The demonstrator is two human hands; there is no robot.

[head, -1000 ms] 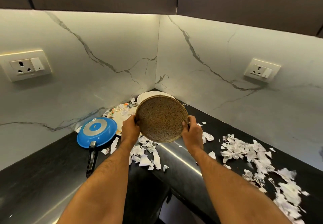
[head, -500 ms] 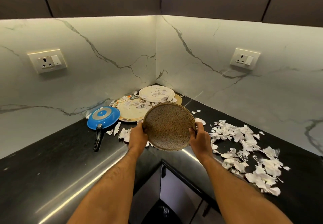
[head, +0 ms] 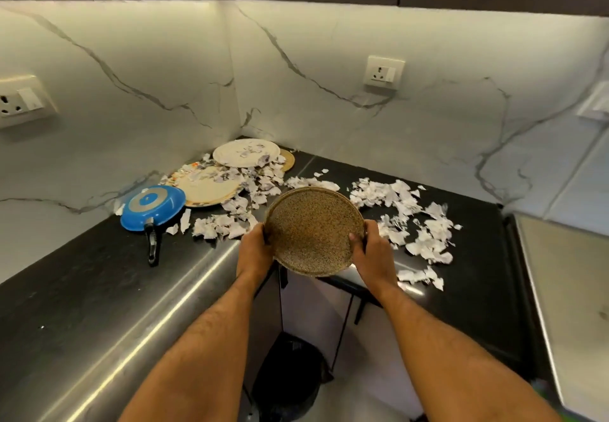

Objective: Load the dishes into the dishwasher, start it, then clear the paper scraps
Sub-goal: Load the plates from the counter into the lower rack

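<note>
A round speckled brown plate [head: 311, 230] is held tilted above the counter's inner corner edge. My left hand [head: 255, 250] grips its left rim and my right hand [head: 370, 250] grips its right rim. Back in the corner lie a white plate [head: 242, 153] and a patterned plate [head: 211, 189], both strewn with paper scraps [head: 250, 187]. Beside the white plate peeks the edge of a tan plate [head: 288, 161]. A blue pan [head: 153, 206] lies upside down at the left, its black handle pointing toward me. More paper scraps [head: 412, 220] cover the counter at the right.
The black countertop [head: 82, 290] wraps an L-shaped corner under marble walls. Wall sockets [head: 384, 74] sit on the right wall and on the left wall. A black bin [head: 290, 375] stands on the floor below the corner. A steel surface [head: 566, 290] lies at far right.
I have pulled the speckled plate back from the corner toward the counter edge with both hands. The view has dropped and turned right, showing the floor bin and the steel surface.
</note>
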